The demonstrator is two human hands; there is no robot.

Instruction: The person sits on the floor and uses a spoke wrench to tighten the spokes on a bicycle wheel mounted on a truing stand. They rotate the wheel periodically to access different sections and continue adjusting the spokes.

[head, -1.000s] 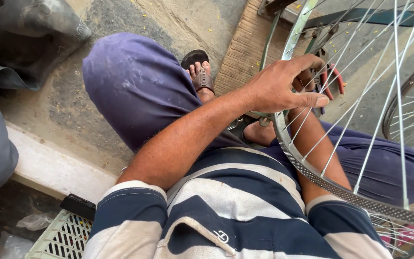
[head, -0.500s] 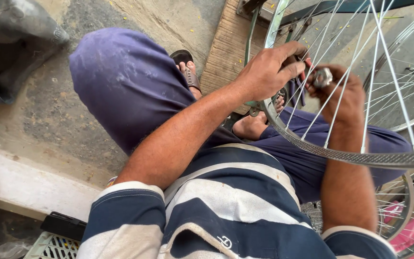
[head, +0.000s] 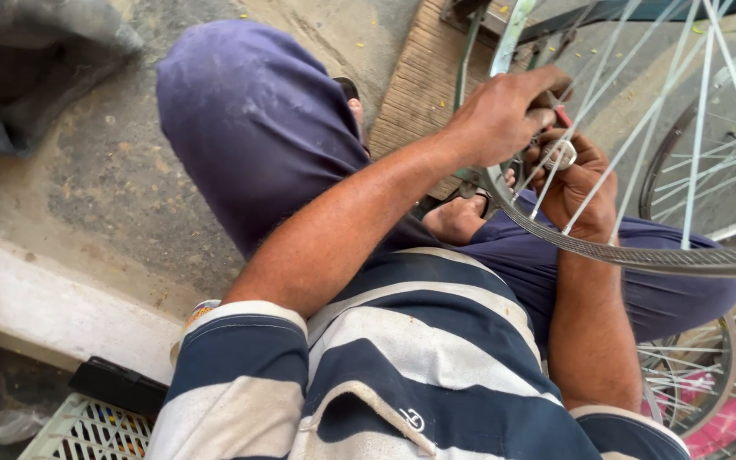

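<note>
Wheel rim (head: 641, 255) crosses your lap, spokes fanning upward. Your left hand (head: 504, 115) reaches over, its grip clamped on the rim's edge; your right hand (head: 581, 183), wrist bent up, pinches a small round metal tool (head: 560, 155).

Wheel rim (head: 641, 255) runs off-frame; left hand (head: 504, 115) perhaps hides a tool.

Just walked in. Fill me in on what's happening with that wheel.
A seated person has a spoked bicycle wheel across the lap. The left hand grips the rim from outside, while the right hand reaches between the spokes and holds a small round metal tool against one. More wheels lie on the ground to the right.
</note>
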